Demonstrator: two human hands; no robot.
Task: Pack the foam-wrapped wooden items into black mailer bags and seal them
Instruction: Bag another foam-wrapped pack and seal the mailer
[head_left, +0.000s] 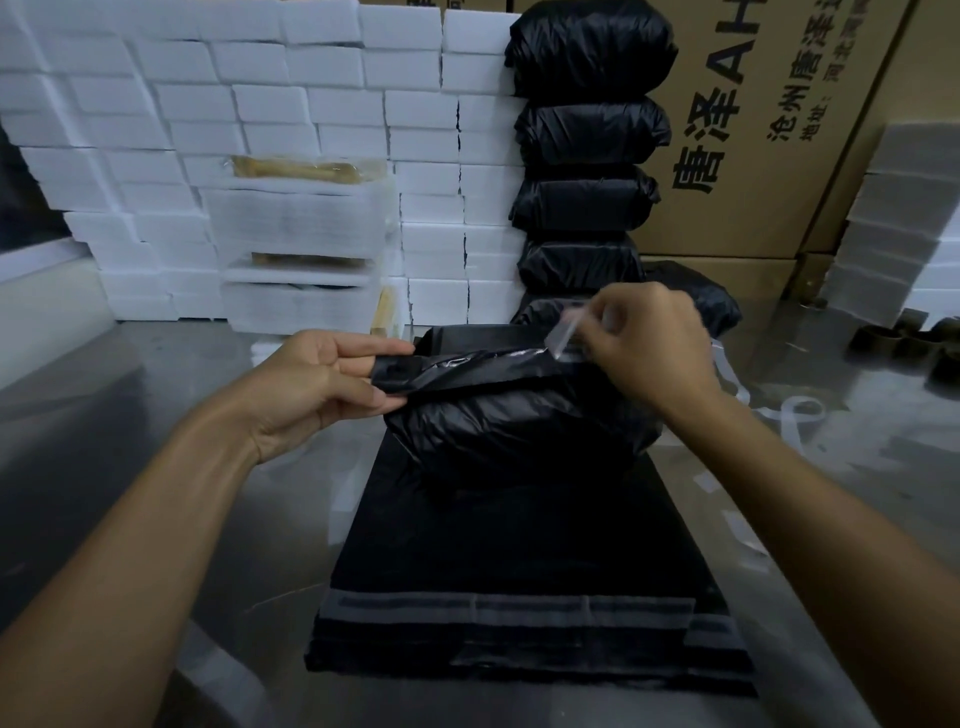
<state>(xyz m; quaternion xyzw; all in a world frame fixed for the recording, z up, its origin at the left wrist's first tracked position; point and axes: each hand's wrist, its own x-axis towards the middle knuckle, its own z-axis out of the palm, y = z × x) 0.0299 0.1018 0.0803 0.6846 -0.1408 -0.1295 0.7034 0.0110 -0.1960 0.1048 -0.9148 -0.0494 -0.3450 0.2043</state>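
Note:
A filled black mailer bag (519, 426) sits on a flat stack of empty black mailer bags (524, 561) at the table's middle. My left hand (317, 379) pinches the left end of the bag's flap (467, 366). My right hand (649, 348) pinches a clear release strip (561, 332) that is lifted off the flap's right end. The bag's contents are hidden. Foam-wrapped wooden items (301, 223) are stacked behind at the left, with wood showing at the top. Several sealed black bags (587, 156) stand piled behind.
A wall of white foam blocks (208, 104) fills the back left. Cardboard boxes (779, 130) stand at the back right, with grey foam sheets (898, 223) beside them. Peeled clear strips (795, 415) lie on the steel table (130, 415) to the right.

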